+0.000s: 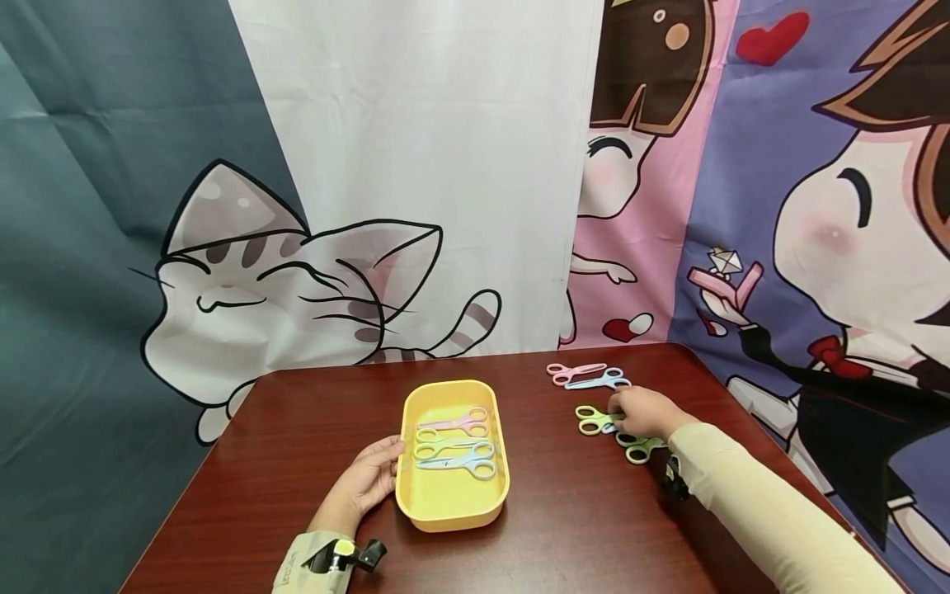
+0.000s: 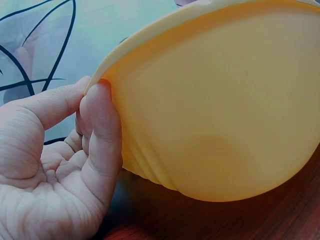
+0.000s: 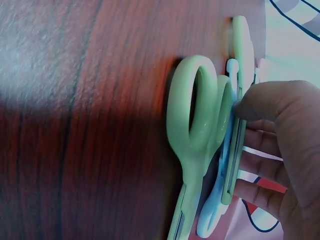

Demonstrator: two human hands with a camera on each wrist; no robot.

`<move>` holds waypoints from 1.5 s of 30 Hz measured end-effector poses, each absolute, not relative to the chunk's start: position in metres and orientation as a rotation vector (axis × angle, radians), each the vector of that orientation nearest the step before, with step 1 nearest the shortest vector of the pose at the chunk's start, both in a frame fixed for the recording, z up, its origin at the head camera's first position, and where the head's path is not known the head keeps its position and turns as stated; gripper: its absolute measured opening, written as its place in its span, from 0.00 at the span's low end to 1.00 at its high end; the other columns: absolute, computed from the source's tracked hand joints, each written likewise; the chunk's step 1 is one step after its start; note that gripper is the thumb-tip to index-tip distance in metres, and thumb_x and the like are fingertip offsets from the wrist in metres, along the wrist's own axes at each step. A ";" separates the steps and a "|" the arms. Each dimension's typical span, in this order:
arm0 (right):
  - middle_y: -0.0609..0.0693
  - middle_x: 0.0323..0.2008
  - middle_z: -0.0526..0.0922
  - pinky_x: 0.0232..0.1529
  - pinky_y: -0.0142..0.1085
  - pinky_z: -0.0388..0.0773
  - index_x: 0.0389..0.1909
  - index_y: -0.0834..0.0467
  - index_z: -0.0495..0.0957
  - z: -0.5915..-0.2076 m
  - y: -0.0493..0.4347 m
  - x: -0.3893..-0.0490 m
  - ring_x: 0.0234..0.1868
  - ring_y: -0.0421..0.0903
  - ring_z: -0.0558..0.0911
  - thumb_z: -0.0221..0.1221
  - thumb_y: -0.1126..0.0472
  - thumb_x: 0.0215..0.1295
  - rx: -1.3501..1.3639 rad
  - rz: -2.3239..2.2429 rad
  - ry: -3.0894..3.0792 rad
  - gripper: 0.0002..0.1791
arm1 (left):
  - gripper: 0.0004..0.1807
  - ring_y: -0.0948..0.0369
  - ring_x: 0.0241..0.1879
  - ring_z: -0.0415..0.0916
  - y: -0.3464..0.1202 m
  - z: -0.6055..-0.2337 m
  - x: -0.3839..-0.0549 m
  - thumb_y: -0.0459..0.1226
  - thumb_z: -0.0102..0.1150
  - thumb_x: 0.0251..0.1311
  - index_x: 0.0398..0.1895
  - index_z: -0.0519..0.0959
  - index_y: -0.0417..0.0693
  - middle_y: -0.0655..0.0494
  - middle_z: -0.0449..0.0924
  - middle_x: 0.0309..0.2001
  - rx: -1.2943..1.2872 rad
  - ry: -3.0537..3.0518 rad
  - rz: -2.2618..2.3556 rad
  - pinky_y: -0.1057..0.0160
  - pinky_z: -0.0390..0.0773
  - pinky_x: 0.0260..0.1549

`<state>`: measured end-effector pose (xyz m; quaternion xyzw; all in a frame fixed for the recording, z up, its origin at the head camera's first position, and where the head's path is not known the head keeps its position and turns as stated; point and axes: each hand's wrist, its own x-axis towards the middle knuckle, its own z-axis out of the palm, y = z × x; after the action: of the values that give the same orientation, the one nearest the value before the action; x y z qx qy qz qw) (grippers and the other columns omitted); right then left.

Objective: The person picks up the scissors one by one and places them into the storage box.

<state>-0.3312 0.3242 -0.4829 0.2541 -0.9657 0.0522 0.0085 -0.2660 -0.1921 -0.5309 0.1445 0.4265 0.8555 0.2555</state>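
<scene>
My left hand (image 1: 373,477) pinches the left rim of a yellow plastic tray (image 1: 450,500), thumb and fingers on either side of the wall in the left wrist view. Inside the tray lie pink scissors (image 1: 450,425), yellow-green scissors (image 1: 449,444) and light blue scissors (image 1: 450,463). At the right, my right hand (image 1: 647,412) pinches light green scissors (image 3: 244,60) between thumb and fingers. Light blue scissors (image 3: 214,202) lie right against them, partly hidden. Nearer the wrist camera is another pair of green scissors (image 3: 182,167), just below the hand in the head view.
Beyond my right hand, pink scissors (image 1: 586,369) and light blue scissors (image 1: 591,383) lie near the back edge of the dark red wooden table (image 1: 542,462). A printed cloth (image 1: 445,165) hangs behind the table.
</scene>
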 end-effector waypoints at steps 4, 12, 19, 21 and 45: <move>0.44 0.29 0.73 0.31 0.37 0.72 0.23 0.50 0.78 -0.482 0.325 -0.331 0.27 0.41 0.71 0.66 0.62 0.49 0.833 0.127 -2.984 0.06 | 0.13 0.65 0.32 0.82 -0.192 -0.532 -0.267 0.30 0.33 0.81 0.49 0.73 0.41 0.52 0.85 0.39 0.402 1.166 2.318 0.67 0.85 0.31; 0.42 0.28 0.70 0.29 0.35 0.71 0.21 0.48 0.76 -0.476 0.310 -0.332 0.26 0.39 0.69 0.66 0.59 0.49 0.921 0.108 -2.875 0.08 | 0.13 0.65 0.33 0.82 -0.192 -0.533 -0.267 0.31 0.33 0.81 0.50 0.72 0.40 0.52 0.85 0.39 0.398 1.189 2.319 0.67 0.84 0.31; 0.41 0.28 0.71 0.28 0.36 0.74 0.24 0.47 0.79 -0.458 0.268 -0.326 0.25 0.38 0.70 0.65 0.56 0.48 0.981 0.077 -2.741 0.04 | 0.12 0.66 0.32 0.82 -0.192 -0.533 -0.265 0.31 0.35 0.81 0.51 0.72 0.41 0.53 0.85 0.39 0.394 1.215 2.320 0.68 0.84 0.30; 0.41 0.28 0.71 0.29 0.36 0.74 0.24 0.48 0.78 -0.450 0.254 -0.324 0.26 0.38 0.70 0.65 0.57 0.48 1.030 0.103 -2.710 0.04 | 0.12 0.66 0.32 0.82 -0.192 -0.533 -0.265 0.31 0.34 0.81 0.50 0.72 0.41 0.53 0.85 0.38 0.395 1.209 2.322 0.68 0.84 0.30; 0.41 0.31 0.73 0.28 0.31 0.73 0.32 0.51 0.83 -0.424 0.103 -0.279 0.25 0.36 0.69 0.67 0.55 0.56 1.328 0.025 -2.649 0.06 | 0.14 0.67 0.31 0.81 -0.191 -0.533 -0.266 0.31 0.32 0.81 0.50 0.72 0.42 0.54 0.84 0.38 0.395 1.190 2.316 0.69 0.83 0.29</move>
<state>-0.2790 0.1033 -0.4241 0.4464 -0.8903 0.0085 0.0890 -0.2656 -0.1913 -0.5326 0.1453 0.4374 0.8512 0.2512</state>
